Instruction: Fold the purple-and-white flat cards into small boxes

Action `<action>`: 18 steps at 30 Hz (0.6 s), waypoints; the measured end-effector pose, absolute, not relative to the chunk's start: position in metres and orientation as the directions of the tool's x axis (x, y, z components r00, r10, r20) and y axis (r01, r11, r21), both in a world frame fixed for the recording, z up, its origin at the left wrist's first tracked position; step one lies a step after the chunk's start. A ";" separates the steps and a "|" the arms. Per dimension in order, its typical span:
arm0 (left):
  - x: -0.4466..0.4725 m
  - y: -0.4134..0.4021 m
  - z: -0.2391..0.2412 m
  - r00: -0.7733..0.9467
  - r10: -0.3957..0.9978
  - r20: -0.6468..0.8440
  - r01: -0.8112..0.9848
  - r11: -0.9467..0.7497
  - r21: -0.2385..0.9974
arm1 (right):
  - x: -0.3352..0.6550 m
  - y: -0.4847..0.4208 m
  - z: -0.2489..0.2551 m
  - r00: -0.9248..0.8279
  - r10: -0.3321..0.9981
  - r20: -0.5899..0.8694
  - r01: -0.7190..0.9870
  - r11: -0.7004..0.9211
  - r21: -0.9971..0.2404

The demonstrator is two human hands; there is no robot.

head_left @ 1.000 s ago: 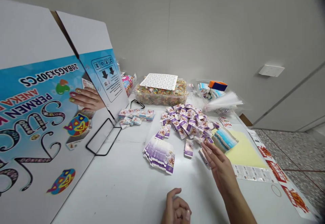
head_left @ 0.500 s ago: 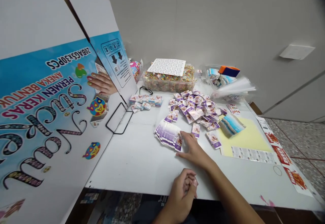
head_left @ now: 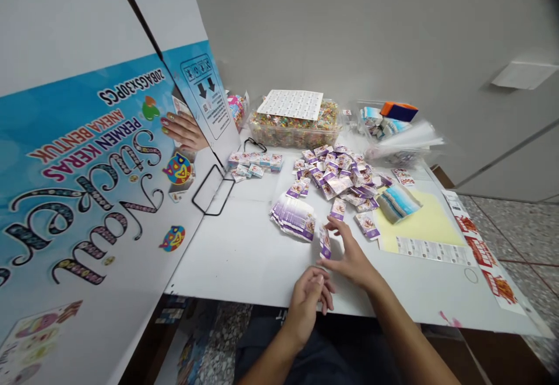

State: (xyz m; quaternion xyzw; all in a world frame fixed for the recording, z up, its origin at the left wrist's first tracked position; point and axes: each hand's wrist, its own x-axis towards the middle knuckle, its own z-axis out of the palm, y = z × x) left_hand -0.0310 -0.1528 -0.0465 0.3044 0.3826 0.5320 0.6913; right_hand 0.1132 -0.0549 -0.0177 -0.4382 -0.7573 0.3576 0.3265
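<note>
My right hand [head_left: 351, 254] holds a small purple-and-white printed box [head_left: 325, 242] on its edge between thumb and fingertips. To its left lies a fanned row of similar purple-and-white boxes [head_left: 293, 217] on the white table. Near the table's front edge, my left hand [head_left: 308, 300] hovers with loosely curled, slightly spread fingers and nothing visible in it. Behind the right hand is a heap of loose purple-and-white boxes [head_left: 336, 175].
A large printed carton [head_left: 126, 158] stands along the left. At the back are a clear tub of colourful wrapped pieces [head_left: 297, 131] and a tray with an orange-and-blue item [head_left: 398, 111]. A silver-blue pack [head_left: 399, 203] lies on a yellow sheet [head_left: 441, 228] at right.
My right hand has drawn one box away from the right end of the fanned row. My left hand's fingers have loosened. The camera view has shifted slightly.
</note>
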 end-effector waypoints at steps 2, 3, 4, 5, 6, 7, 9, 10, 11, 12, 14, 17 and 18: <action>-0.032 -0.156 -0.043 0.179 0.960 -0.216 -0.609 0.281 0.742 | 0.122 -0.087 -0.003 -0.411 0.897 0.162 0.453 0.355 -0.818; -0.033 -0.158 -0.041 0.228 0.947 -0.224 -0.650 0.320 0.690 | 0.125 -0.104 0.004 -0.411 0.897 0.162 0.468 0.360 -0.807; -0.033 -0.159 -0.038 0.289 0.929 -0.229 -0.674 0.368 0.640 | 0.128 -0.119 0.008 -0.427 0.890 0.159 0.477 0.371 -0.797; -0.033 -0.160 -0.036 0.349 0.908 -0.233 -0.683 0.417 0.600 | 0.131 -0.133 0.012 -0.452 0.880 0.146 0.482 0.379 -0.790; -0.033 -0.161 -0.034 0.405 0.884 -0.234 -0.678 0.462 0.571 | 0.133 -0.145 0.013 -0.490 0.862 0.130 0.478 0.391 -0.787; -0.032 -0.161 -0.032 0.455 0.861 -0.229 -0.665 0.499 0.555 | 0.136 -0.155 0.014 -0.521 0.845 0.124 0.468 0.404 -0.786; -0.030 -0.160 -0.031 0.547 0.814 -0.193 -0.629 0.552 0.547 | 0.141 -0.167 0.015 -0.549 0.829 0.109 0.451 0.403 -0.797; -0.028 -0.160 -0.031 0.597 0.785 -0.167 -0.610 0.579 0.541 | 0.144 -0.171 0.014 -0.544 0.832 0.108 0.437 0.390 -0.811; -0.026 -0.160 -0.033 0.644 0.751 -0.143 -0.592 0.608 0.529 | 0.148 -0.173 0.014 -0.533 0.840 0.103 0.417 0.367 -0.832; -0.024 -0.161 -0.036 0.681 0.721 -0.130 -0.574 0.635 0.517 | 0.152 -0.175 0.013 -0.519 0.849 0.099 0.390 0.338 -0.857; -0.020 -0.163 -0.043 0.726 0.675 -0.133 -0.543 0.681 0.491 | 0.161 -0.177 0.011 -0.493 0.865 0.099 0.323 0.287 -0.902; -0.019 -0.168 -0.053 0.783 0.609 -0.128 -0.490 0.730 0.476 | 0.166 -0.181 0.005 -0.451 0.886 0.104 0.264 0.245 -0.933; -0.019 -0.170 -0.055 0.808 0.579 -0.109 -0.466 0.742 0.482 | 0.165 -0.182 0.003 -0.438 0.893 0.108 0.257 0.239 -0.936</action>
